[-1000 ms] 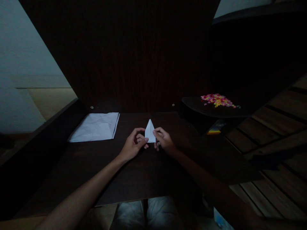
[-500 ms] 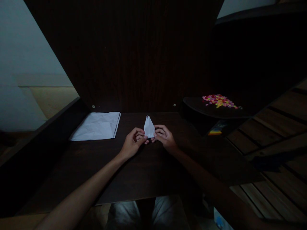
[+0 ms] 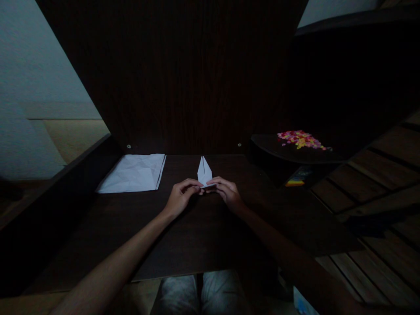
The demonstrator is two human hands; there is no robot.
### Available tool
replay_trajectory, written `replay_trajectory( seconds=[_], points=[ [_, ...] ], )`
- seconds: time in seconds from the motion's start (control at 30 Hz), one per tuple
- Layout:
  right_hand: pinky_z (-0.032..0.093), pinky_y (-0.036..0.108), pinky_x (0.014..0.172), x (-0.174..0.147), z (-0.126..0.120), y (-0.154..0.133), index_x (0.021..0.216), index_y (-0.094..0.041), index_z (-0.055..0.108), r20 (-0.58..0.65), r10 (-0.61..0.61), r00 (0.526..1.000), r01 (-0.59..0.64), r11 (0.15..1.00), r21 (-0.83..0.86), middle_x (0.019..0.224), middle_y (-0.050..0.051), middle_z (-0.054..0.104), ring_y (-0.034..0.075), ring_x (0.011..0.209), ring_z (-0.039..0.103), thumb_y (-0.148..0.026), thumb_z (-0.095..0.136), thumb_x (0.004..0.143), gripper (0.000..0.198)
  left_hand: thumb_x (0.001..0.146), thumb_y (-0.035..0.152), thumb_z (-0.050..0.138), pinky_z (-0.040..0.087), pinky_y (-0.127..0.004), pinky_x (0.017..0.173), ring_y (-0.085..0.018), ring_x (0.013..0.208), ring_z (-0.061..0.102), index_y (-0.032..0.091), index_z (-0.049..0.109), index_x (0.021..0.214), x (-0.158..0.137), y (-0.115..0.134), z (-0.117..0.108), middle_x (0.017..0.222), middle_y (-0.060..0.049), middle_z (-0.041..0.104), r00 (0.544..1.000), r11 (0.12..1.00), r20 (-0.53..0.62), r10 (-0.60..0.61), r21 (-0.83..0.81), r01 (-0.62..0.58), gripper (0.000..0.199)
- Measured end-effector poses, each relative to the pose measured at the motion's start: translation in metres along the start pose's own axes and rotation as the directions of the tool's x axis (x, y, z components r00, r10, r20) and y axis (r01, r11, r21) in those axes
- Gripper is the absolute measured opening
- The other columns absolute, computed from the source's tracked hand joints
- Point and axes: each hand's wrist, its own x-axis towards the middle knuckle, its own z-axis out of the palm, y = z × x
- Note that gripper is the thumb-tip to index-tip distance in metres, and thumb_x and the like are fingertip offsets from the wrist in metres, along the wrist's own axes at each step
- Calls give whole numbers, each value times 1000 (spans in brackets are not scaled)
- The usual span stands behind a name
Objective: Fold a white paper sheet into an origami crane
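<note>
A small piece of folded white paper [image 3: 204, 170] stands out above my fingers at the middle of the dark tabletop. Its top narrows to two points with a slit between them, and a flap at the bottom juts out to the right. My left hand [image 3: 183, 194] pinches its lower left corner between thumb and fingers. On the lower right, my right hand [image 3: 227, 191] grips the paper, its fingers lying across the bottom flap. The fingertips partly hide the lower edge.
White paper sheets [image 3: 133, 173] lie stacked on the tabletop [image 3: 164, 253] to the left. A dark raised shelf [image 3: 262, 142] on the right bears a pile of small coloured pieces [image 3: 302, 139]. A dark panel [image 3: 183, 78] rises behind, and a low side board [image 3: 65, 183] borders the left.
The lower part of the paper has been bent into a flap that sticks out toward the right. My right fingers have moved over the paper's front. The slit at the top shows longer.
</note>
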Motion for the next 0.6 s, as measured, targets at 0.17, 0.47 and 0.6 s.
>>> replay_trajectory(
  seconds=[0.17, 0.47, 0.6],
  points=[
    [48, 30, 78, -3, 2, -3, 79, -18, 71, -26, -2, 1000, 0, 994, -113, 91, 6, 64, 20, 92, 59, -39, 57, 79, 25, 76, 35, 64, 48, -31, 78, -19, 84, 61, 16, 72, 76, 0, -1, 1, 86, -7, 66, 998, 999, -52, 20, 49, -17, 20],
    [48, 26, 64, -3, 2, 0, 94, -17, 69, 15, -63, 998, 64, 983, -171, 96, 6, 63, 12, 70, 57, -25, 70, 67, 29, 70, 26, 70, 49, -26, 69, -14, 76, 62, 14, 68, 88, 1, -16, 0, 104, -9, 59, 999, 999, 20, 35, -4, -35, 21],
    [46, 23, 58, -4, 2, 2, 106, -18, 65, 9, -55, 998, 56, 980, -193, 92, 5, 61, 8, 61, 51, -23, 69, 68, 39, 70, 23, 69, 47, -24, 63, -13, 71, 61, 14, 64, 94, 1, -17, 0, 92, -6, 62, 1000, 1000, 24, 2, -24, -1, 26]
  ],
)
